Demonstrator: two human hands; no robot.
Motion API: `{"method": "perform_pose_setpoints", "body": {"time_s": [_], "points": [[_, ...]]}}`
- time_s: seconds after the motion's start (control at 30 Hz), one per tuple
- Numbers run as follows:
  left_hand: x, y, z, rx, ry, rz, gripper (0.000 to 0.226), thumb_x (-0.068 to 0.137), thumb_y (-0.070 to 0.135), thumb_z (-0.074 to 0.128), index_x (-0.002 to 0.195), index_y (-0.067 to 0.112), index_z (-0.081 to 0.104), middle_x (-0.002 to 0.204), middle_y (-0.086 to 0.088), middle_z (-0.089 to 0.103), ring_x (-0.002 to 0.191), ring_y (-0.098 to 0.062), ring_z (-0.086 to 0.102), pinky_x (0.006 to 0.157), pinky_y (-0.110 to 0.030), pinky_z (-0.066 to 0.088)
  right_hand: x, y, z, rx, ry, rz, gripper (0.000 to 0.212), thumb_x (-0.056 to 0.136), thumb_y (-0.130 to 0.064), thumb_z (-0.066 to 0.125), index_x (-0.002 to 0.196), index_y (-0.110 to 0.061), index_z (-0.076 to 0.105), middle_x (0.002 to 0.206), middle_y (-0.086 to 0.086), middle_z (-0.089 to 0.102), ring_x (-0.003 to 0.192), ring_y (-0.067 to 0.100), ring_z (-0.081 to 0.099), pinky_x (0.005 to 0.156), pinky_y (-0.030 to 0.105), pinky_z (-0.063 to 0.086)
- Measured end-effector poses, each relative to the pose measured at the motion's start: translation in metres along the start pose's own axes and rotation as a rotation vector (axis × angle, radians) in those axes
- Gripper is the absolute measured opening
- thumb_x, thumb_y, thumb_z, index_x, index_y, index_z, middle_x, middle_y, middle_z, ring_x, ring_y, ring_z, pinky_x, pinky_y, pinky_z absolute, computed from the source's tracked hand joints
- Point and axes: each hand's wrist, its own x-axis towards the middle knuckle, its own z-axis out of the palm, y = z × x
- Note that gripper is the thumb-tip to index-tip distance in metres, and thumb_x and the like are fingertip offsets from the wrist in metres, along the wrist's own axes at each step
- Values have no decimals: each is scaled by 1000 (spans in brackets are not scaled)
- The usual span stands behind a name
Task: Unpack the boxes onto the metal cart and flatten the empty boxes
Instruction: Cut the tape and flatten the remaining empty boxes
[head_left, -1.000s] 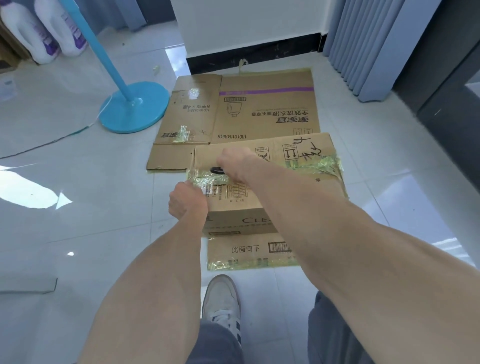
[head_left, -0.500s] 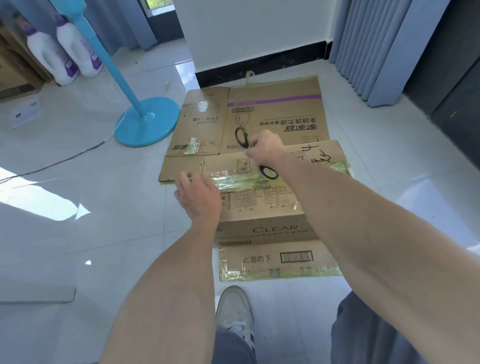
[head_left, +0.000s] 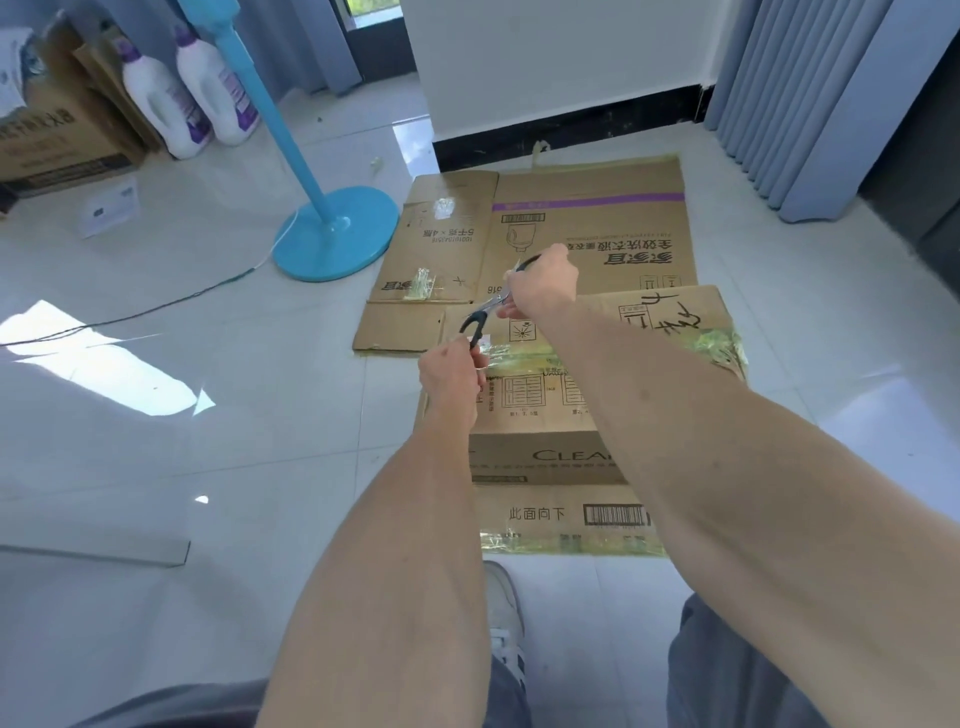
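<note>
Two flattened cardboard boxes lie on the tiled floor. The larger box (head_left: 587, 228), with a purple stripe, is farther from me. The smaller "CLEAR" box (head_left: 540, 457), with yellowish tape, overlaps its near edge. Black-handled scissors (head_left: 493, 304) hang in the air above the smaller box's far left corner. My right hand (head_left: 543, 283) is closed around their upper end. My left hand (head_left: 449, 371) grips the lower black handle loop. No metal cart is in view.
A blue fan stand (head_left: 337, 234) with a cable stands left of the boxes. Two white detergent bottles (head_left: 156, 104), a cardboard box (head_left: 57, 135) and a small white box (head_left: 109, 208) sit at far left. Curtains (head_left: 789, 104) hang at right. My shoe (head_left: 501, 608) is near the smaller box.
My right hand lifted the scissors off the smaller box. My left hand left the box's edge, rose and took hold of the scissors' lower handle.
</note>
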Motion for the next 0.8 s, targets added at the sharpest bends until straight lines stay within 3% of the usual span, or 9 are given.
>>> {"method": "perform_pose_setpoints", "body": {"time_s": [0.1, 0.2, 0.3, 0.37, 0.43, 0.5, 0.63, 0.7, 0.8], "points": [[-4, -3, -3, -24, -26, -5, 24, 97, 16, 52, 77, 7, 63, 60, -4, 57, 41, -10, 40, 37, -21, 30, -7, 5, 12, -118, -3, 28, 20, 92, -17, 66, 94, -4, 51, 96, 19, 69, 52, 21, 70, 46, 28, 56], [-7, 1, 3, 29, -6, 2, 26, 95, 14, 47, 71, 10, 57, 64, -5, 53, 47, -13, 39, 41, -24, 30, -18, 16, 20, -534, 87, -90, 37, 89, -19, 64, 120, -2, 53, 117, 16, 62, 101, 29, 64, 82, 39, 55], [0, 13, -1, 202, 82, 74, 26, 97, 22, 48, 81, 6, 61, 71, -5, 56, 57, -16, 44, 49, -29, 33, -20, 27, 13, -1196, 266, -681, 81, 73, -3, 57, 147, -9, 24, 142, 27, 37, 131, 41, 37, 107, 53, 31], [10, 20, -11, 272, 88, 112, 28, 97, 25, 49, 80, 7, 63, 69, -2, 57, 57, -16, 46, 51, -29, 36, -18, 25, 5, -1436, 118, -1047, 80, 74, 0, 55, 148, -16, 27, 146, 26, 36, 139, 40, 29, 114, 57, 19], [16, 24, -20, 307, 53, 120, 28, 96, 25, 52, 73, 11, 62, 64, 1, 56, 52, -13, 44, 50, -26, 35, -21, 21, 7, -1515, -25, -1183, 48, 85, -6, 56, 131, -16, 48, 120, 14, 59, 121, 32, 47, 111, 51, 25], [17, 22, -26, 301, -14, 106, 26, 95, 24, 53, 74, 11, 63, 58, 4, 53, 46, -10, 38, 45, -23, 31, -27, 17, 10, -1518, -97, -1120, 23, 91, -6, 51, 112, -16, 55, 97, 3, 61, 97, 27, 55, 101, 42, 35], [18, 10, -33, 180, -41, 112, 32, 94, 17, 47, 65, 11, 58, 55, 1, 49, 49, -15, 39, 46, -26, 30, -29, 14, 17, -1484, -212, -1097, 16, 97, -2, 44, 97, -12, 57, 81, 1, 51, 77, 23, 53, 75, 35, 45], [18, 6, -36, 284, 95, 203, 36, 97, 23, 40, 71, 9, 61, 67, -3, 56, 64, -23, 49, 59, -34, 38, -26, 18, 20, -1470, -277, -1115, 17, 99, -3, 42, 93, -12, 55, 79, 1, 53, 73, 22, 54, 65, 34, 43], [16, -2, -49, 732, 340, 277, 43, 104, 30, 28, 108, 6, 63, 101, -10, 62, 94, -30, 57, 79, -38, 41, -20, 24, 18, -1436, -356, -1023, 13, 96, -3, 43, 97, -14, 50, 80, 1, 53, 68, 19, 53, 58, 32, 42]]}}
